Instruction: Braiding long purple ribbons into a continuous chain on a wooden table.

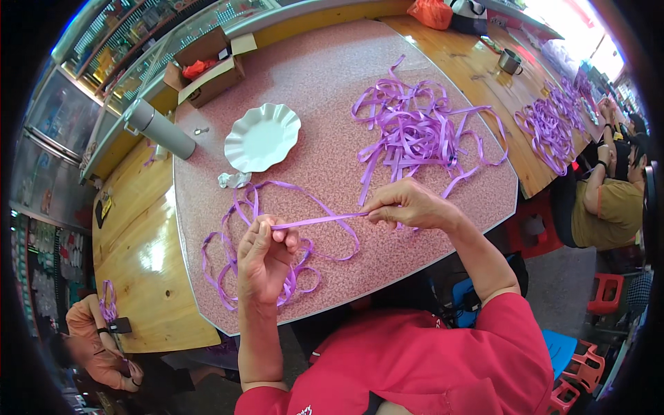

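Observation:
A flat purple ribbon (319, 220) runs taut between my two hands above the pink speckled table (325, 83). My left hand (265, 257) is closed on one end of the stretch, palm turned up with the fingers curled. At the other end my right hand (408, 205) pinches the ribbon between thumb and fingers. Loose loops of purple ribbon (225, 277) lie on the table around and behind my left hand. Beyond my right hand rests a large tangled pile of the same ribbon (415, 131), with one strand trailing right.
A white scalloped plate (263, 137), crumpled white paper (235, 180), a grey flask (160, 129) and an open cardboard box (211, 79) stand on the far left. Wooden tables flank mine; the right one bears more ribbon (546, 131) and a metal mug (510, 62). Other people sit left and right.

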{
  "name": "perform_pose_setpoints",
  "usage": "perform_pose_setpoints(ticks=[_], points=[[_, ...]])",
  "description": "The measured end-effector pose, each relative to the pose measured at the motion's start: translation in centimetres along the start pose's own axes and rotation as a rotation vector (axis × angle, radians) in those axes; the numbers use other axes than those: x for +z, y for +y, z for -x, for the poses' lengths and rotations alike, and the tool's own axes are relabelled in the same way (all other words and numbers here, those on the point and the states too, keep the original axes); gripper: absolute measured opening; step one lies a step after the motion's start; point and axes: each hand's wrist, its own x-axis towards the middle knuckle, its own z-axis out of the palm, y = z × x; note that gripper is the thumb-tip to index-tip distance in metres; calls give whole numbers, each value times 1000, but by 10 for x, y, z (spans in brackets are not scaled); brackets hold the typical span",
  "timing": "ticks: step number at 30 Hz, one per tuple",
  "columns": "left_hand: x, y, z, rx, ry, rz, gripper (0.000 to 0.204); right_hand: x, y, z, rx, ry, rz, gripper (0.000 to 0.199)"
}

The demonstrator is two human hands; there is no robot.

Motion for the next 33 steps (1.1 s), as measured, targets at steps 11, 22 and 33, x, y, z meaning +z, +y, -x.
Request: perform_pose_setpoints(ticks=[11,22,33], points=[[20,-13,10,112,54,-667,12,80,-36,-31,-372,205,-155,32],[18,-15,17,270,123,-839,15,85,-43,-35,-274,227,-245,19],[22,-8,13,375,92,-1033,19,79,-38,-35,-474,383,80,10]])
